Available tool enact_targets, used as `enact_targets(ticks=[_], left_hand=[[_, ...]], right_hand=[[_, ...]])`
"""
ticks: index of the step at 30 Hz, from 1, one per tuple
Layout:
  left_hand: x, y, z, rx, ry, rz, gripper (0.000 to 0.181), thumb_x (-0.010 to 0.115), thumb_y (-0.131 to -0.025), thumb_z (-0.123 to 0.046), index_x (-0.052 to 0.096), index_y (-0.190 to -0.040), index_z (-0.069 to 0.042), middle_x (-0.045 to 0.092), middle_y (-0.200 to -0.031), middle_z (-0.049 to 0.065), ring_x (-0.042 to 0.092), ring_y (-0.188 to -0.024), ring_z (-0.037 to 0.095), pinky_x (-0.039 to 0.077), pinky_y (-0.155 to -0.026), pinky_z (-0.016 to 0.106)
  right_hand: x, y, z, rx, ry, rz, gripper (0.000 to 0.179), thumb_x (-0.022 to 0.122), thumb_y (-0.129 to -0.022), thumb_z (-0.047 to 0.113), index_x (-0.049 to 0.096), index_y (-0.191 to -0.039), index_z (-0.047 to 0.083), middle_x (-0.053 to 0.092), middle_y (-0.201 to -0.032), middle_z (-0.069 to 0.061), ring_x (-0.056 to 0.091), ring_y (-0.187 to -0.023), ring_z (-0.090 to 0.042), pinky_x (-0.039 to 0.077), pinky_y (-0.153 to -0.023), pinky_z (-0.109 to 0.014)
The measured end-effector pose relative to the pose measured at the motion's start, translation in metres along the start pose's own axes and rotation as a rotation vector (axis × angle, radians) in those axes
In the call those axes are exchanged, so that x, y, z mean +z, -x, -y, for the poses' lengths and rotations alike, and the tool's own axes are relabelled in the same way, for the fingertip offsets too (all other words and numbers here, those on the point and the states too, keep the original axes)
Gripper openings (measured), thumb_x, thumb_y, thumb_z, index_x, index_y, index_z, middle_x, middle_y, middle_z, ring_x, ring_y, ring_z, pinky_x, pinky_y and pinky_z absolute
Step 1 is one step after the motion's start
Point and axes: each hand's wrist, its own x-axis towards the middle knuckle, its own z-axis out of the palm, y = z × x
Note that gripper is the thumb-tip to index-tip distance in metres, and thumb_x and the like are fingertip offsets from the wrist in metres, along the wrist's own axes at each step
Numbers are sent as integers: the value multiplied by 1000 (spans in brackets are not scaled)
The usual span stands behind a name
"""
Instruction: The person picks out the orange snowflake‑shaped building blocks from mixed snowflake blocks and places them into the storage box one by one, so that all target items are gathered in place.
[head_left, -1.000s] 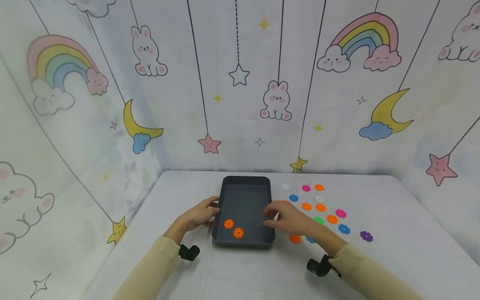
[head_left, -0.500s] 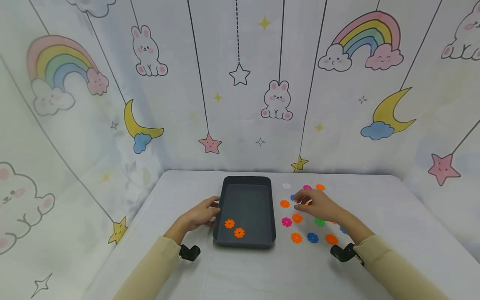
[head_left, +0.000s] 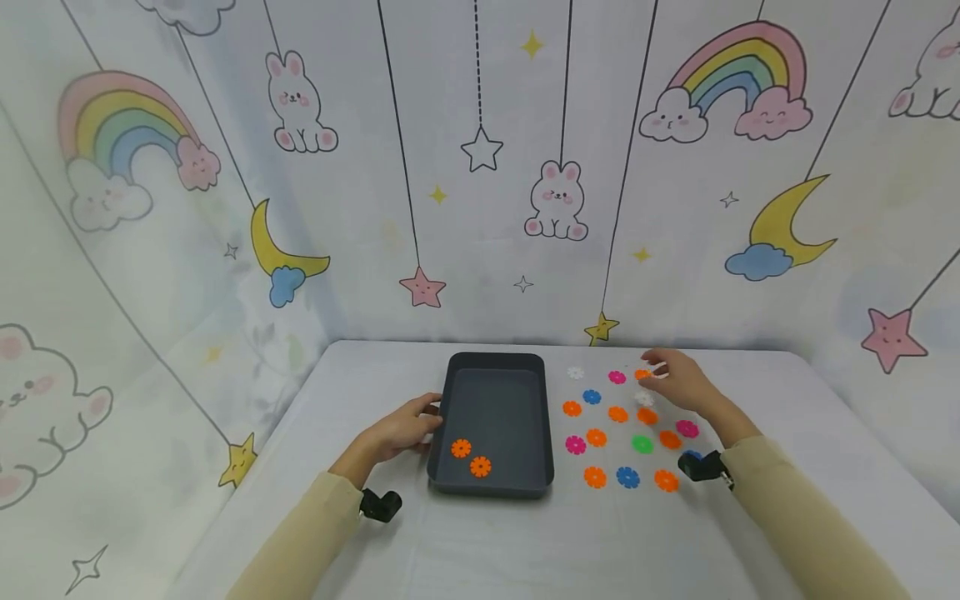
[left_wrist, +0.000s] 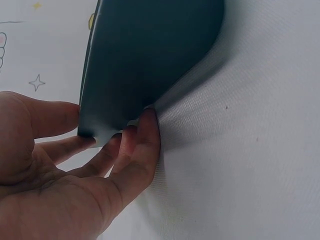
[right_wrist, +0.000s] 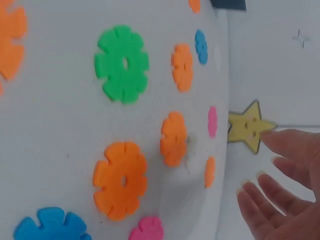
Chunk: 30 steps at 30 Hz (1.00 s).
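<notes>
A dark grey rectangular tray (head_left: 497,417) rests on the white table, two orange notched plastic discs (head_left: 471,457) lying at its near left. My left hand (head_left: 399,428) holds the tray's left side. Seen from the left wrist, the thumb (left_wrist: 57,119) meets the edge and the other fingertips touch lower along the wall. To the right of the tray my right hand (head_left: 681,382) hovers over the far discs, fingers loosely bent and spread, with nothing visible between them. Closest to its fingertips is an orange disc (head_left: 642,375); a white disc (head_left: 644,400) lies below.
Flat on the table right of the tray lie several more discs, among them a green disc (head_left: 642,444), a blue disc (head_left: 628,477) and a pink disc (head_left: 575,445). A printed cloth backdrop (head_left: 480,208) stands behind the table.
My right hand has moved from above the tray's right edge, rightward and away across the discs, to the far orange disc. The left hand and tray have stayed in place.
</notes>
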Motion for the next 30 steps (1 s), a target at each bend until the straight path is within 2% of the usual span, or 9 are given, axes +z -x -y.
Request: enact_targets(ticks=[5, 15, 20, 26, 30], left_hand=[[1, 0, -1, -1, -2, -5, 51, 49, -106, -8, 39, -156, -9, 46, -149, 21, 61, -118, 31, 59, -89, 47], [1, 2, -2, -3, 3, 4, 51, 49, -106, -8, 38, -157, -8, 45, -148, 22, 60, -120, 32, 58, -90, 48], [0, 1, 0, -4, 0, -4, 51, 49, -106, -7, 39, -156, -8, 45, -148, 22, 60, -117, 31, 58, -90, 49], [0, 0, 1, -13, 6, 3, 52, 48, -106, -8, 38, -157, -8, 43, -150, 22, 59, -121, 33, 58, -91, 49], [-1, 0, 0, -9, 0, 3, 51, 48, -106, -8, 38, -157, -9, 43, -151, 22, 59, -122, 34, 58, -92, 49]], right_hand=[[-2, -7, -18, 80, -19, -11, 52, 64, -99, 13, 46, -140, -13, 48, -137, -38, 52, -120, -53, 51, -97, -61], [7, -18, -37, 238, -95, 71, 60, 60, -100, 18, 39, -144, -15, 42, -141, -39, 45, -124, -53, 44, -105, -64], [14, -26, -42, 272, -93, 72, 60, 63, -98, 19, 41, -141, -16, 44, -138, -38, 45, -122, -51, 43, -107, -62], [19, -33, -46, 338, -89, 87, 56, 62, -98, 21, 44, -142, -10, 44, -140, -36, 44, -124, -50, 41, -109, -62], [19, -35, -49, 332, -102, 77, 53, 61, -98, 20, 47, -141, -9, 43, -140, -36, 43, -123, -50, 41, -109, -62]])
